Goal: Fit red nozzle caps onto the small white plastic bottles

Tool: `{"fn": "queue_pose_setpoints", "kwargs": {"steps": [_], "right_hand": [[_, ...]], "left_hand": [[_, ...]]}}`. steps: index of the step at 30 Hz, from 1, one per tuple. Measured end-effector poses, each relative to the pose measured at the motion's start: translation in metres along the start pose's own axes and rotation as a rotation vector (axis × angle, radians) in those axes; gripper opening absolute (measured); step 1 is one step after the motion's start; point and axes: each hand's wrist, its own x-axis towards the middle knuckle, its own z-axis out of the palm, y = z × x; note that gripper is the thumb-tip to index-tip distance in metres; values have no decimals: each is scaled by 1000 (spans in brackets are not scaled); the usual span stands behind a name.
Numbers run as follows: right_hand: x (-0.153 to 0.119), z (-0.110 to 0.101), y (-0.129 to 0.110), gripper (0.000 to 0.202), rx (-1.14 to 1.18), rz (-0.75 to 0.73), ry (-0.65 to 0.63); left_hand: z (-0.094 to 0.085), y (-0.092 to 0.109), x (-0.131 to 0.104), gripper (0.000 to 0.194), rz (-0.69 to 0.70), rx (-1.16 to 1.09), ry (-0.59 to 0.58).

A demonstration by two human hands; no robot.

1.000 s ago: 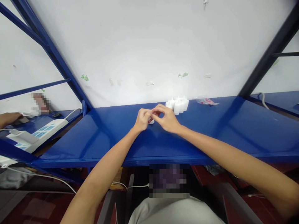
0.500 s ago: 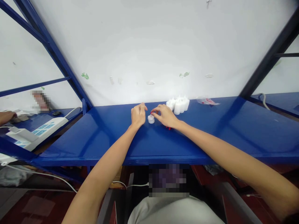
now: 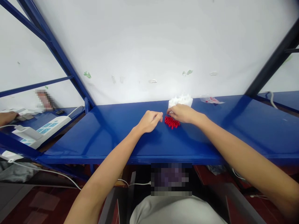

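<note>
My left hand (image 3: 150,121) is above the blue table, just left of a pile of small red pieces (image 3: 172,122). Its fingers are curled inward, and whatever is in them, if anything, is hidden. My right hand (image 3: 181,113) reaches over the back of the pile, fingertips bent down and close together near the red pieces. What those fingertips hold cannot be made out. Right behind this hand stands a cluster of small white bottles (image 3: 180,100) with pointed tops, partly covered by it. The single white bottle seen earlier between my hands is not visible.
A clear plastic bag with red on it (image 3: 212,100) lies by the wall at the back right. Blue frame posts flank the table (image 3: 112,146). On the left are a white power strip (image 3: 48,129) and another person's hand (image 3: 8,118).
My right hand has left the small white bottle and moved right, to the red pieces, uncovering the pile. My left hand has shifted right and turned its fingers toward the pile.
</note>
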Motion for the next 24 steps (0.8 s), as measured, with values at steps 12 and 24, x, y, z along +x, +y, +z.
{"fn": "queue_pose_setpoints", "kwargs": {"steps": [12,24], "right_hand": [[10,5,-18,38,-83,98,-65],[16,7,-15,34,-80,124,-103]], "left_hand": [[-1,-14,2,63,-201,32,107],[7,-7,4,71,-239,-198,119]]}}
